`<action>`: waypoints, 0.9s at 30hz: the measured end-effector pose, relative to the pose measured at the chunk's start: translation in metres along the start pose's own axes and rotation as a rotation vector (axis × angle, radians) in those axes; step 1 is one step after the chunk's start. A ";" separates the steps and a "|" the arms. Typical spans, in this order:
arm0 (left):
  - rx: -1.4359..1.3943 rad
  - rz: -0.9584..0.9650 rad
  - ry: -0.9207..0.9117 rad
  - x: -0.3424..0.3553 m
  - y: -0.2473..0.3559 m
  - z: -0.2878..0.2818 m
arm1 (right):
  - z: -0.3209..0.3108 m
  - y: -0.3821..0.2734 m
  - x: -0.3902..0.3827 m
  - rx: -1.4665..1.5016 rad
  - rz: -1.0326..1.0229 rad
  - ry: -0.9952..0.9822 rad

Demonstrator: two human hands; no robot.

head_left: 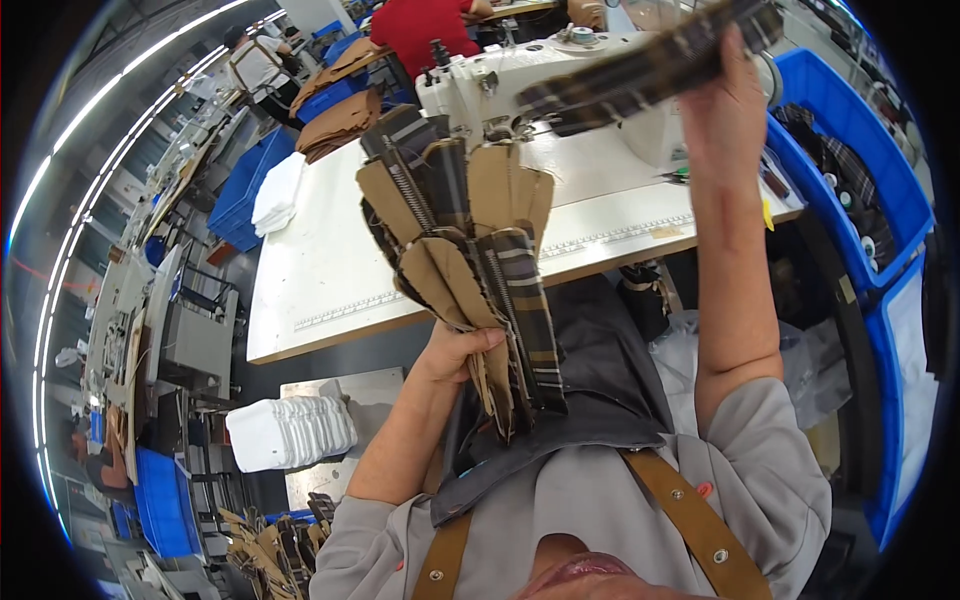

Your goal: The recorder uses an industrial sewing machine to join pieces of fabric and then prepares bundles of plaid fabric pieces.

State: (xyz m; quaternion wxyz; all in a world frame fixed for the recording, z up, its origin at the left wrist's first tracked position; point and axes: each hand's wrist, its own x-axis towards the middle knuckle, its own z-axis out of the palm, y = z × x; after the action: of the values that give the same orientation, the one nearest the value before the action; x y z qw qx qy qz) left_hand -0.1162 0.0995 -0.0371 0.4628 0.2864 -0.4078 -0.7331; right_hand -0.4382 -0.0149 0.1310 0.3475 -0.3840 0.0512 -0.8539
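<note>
My left hand (462, 350) is closed around the lower part of a bundle of tan and plaid fabric pieces (450, 280). Zipper teeth run along several of them, and their upper ends fan out over the front of the white sewing table (325, 265). Raised at the upper right, my right hand (722, 110) grips a dark plaid fabric strip (640, 80), slightly smeared by motion. This strip hangs out to the left, in front of the white sewing machine (560, 65), and covers part of it. The fingers behind the bundle are hidden.
White folded cloths (280, 192) lie at the table's left edge, and a stack of white pieces (290, 435) rests on a low stand. Blue bins (895, 290) with fabric and thread spools line the right side. More tan pieces (265, 550) sit lower left. Co-workers (425, 35) sit beyond.
</note>
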 end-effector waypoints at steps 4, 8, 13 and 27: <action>0.006 -0.027 -0.008 0.009 0.001 0.008 | -0.045 -0.028 -0.047 -0.513 0.326 0.146; 0.102 -0.136 -0.101 0.034 -0.008 0.038 | -0.086 -0.008 -0.152 -0.425 0.841 0.357; 0.117 -0.302 -0.142 0.090 -0.033 0.080 | -0.090 -0.015 -0.197 0.148 0.887 0.385; 0.019 -0.154 0.217 0.254 -0.032 0.095 | -0.131 0.070 -0.041 -0.684 0.932 -0.136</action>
State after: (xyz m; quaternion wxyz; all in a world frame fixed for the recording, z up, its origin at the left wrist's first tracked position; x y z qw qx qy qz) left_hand -0.3097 -0.0934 -0.0274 0.4439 0.3987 -0.3392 -0.7273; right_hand -0.4708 -0.0652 -0.0113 0.5454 -0.4652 0.4654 -0.5192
